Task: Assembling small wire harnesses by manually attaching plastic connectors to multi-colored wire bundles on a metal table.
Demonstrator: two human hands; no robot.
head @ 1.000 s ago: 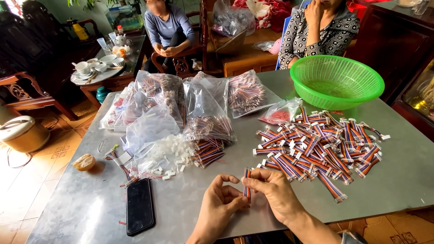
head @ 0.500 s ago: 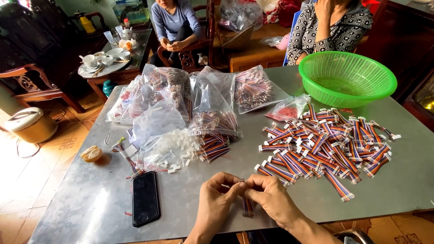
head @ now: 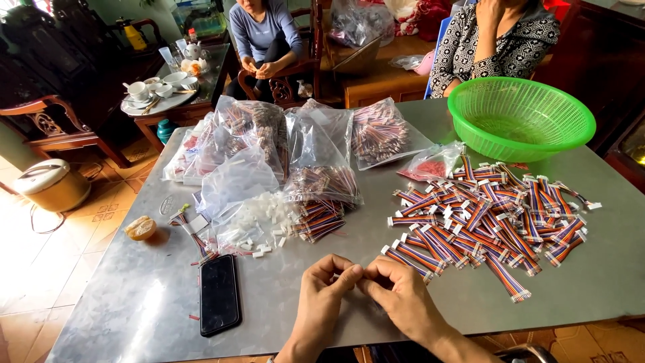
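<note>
**Fingertips pinched together over the metal table**

The left hand (head: 321, 296) and right hand (head: 398, 296) meet at the near edge of the metal table (head: 121, 316), fingertips pressed together. Whatever they pinch is hidden between the fingers; whether either hand grips anything cannot be told. Just right of the hands lies a heap of striped ribbon cables (head: 487, 218) with white connectors. To the left sit a black phone (head: 220, 294) and loose white connector housings (head: 259, 222), partly under clear plastic bags (head: 269, 144). A green basket (head: 521, 115) stands beyond. Two seated people are cut off at the top edge.
</note>
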